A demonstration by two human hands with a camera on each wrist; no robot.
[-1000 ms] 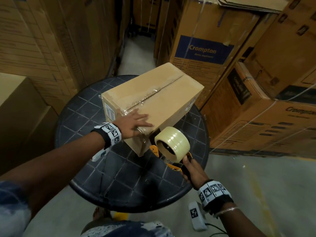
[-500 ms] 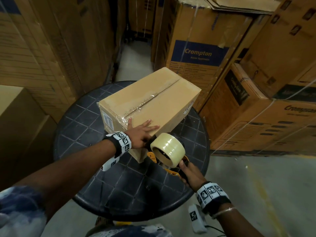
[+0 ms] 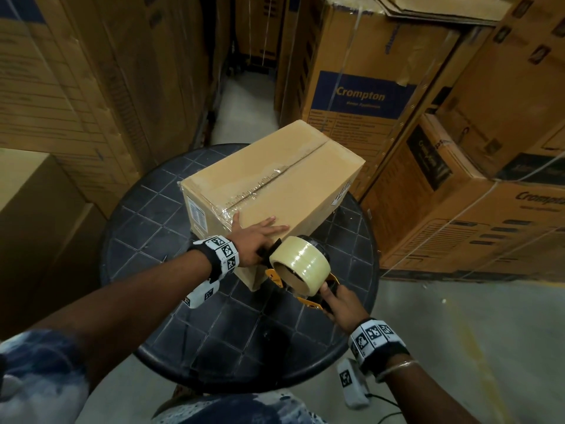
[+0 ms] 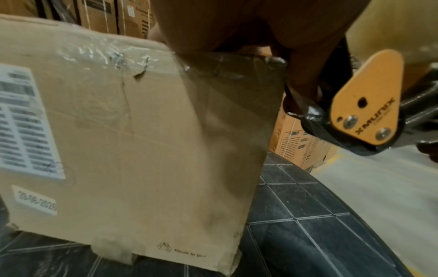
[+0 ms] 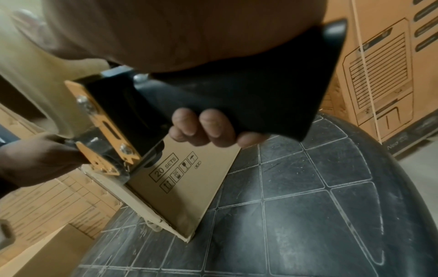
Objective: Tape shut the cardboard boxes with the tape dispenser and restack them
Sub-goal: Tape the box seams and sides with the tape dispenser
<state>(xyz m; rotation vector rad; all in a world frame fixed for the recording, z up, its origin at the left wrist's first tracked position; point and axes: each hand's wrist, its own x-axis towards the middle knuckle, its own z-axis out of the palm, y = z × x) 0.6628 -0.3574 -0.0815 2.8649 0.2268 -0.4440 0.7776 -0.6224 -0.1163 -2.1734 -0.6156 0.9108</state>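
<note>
The cardboard box sits on the round table. My left hand lies flat-fingered on its near top edge; my right hand grips the tape dispenser against its near corner.

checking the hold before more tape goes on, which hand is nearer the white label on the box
Left. The left hand lies flat on the cardboard box top, near the white label; the right hand grips the tape dispenser farther off.
</note>
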